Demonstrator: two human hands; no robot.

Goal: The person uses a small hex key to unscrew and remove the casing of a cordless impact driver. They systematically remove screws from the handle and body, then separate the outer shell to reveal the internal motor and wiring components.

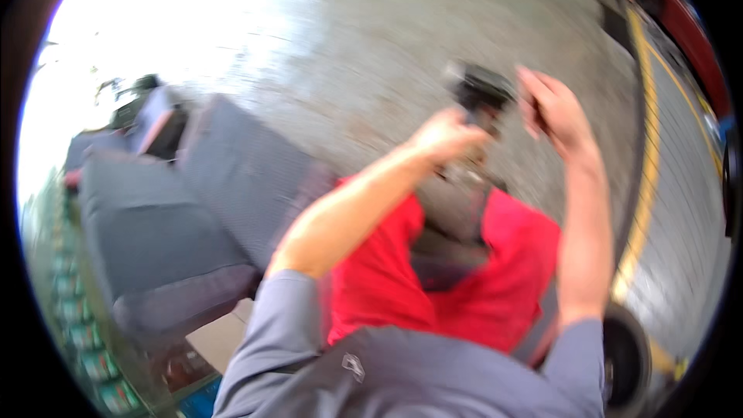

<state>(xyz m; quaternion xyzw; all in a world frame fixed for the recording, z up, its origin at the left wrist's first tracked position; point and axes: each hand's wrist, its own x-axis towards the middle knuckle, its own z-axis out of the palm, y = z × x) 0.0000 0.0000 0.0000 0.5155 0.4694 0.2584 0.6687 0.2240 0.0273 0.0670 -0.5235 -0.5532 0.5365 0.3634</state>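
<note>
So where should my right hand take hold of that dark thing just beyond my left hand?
I'd grip the dark thing by its right end, coming in from the right. It looks elongated, and that end lies nearest your right hand; your left hand is close on the near side. Blur hides any handle.

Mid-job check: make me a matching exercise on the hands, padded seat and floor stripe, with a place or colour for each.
Things:
1. Left hand
2. Right hand
3. Padded seat
4. Floor stripe

Places or colours:
A. Yellow
B. Just right of the blurred dark object in the picture
C. Grey
D. Below and left of that same dark object in the picture

Pairs: 1-D, 2-B, 3-C, 4-A.
</note>
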